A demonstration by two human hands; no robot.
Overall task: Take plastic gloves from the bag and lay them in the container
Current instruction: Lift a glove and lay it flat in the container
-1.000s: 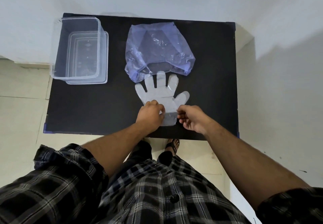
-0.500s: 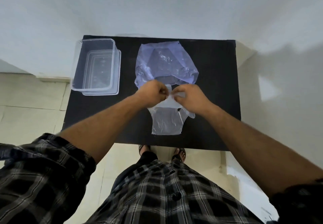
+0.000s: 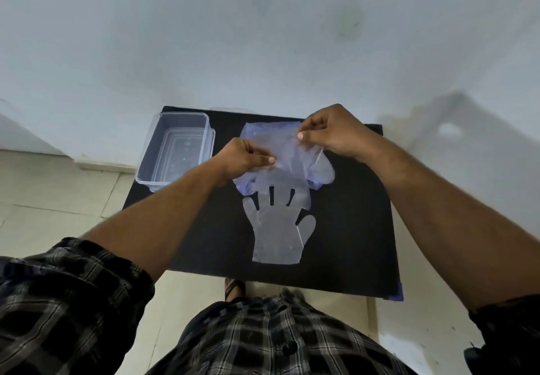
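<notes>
My left hand (image 3: 248,157) and my right hand (image 3: 331,132) each pinch an edge of a thin clear plastic glove (image 3: 289,154), held stretched between them just above the bluish plastic bag (image 3: 324,171). The held sheet hides most of the bag. A second clear glove (image 3: 277,234) lies flat on the black table (image 3: 204,228), cuff toward me, its fingertips at the bag's mouth. The clear rectangular container (image 3: 181,115) stands at the table's back left, to the left of my left hand, with nothing visible inside.
The table stands against a pale wall, with tiled floor to its left and in front. My sandalled foot (image 3: 233,287) shows under the near edge. A checked shirt fills the bottom of the view.
Both hands went from the flat glove's cuff up to the bag's mouth, then rose holding a clear glove between them. The other glove stays flat on the table.
</notes>
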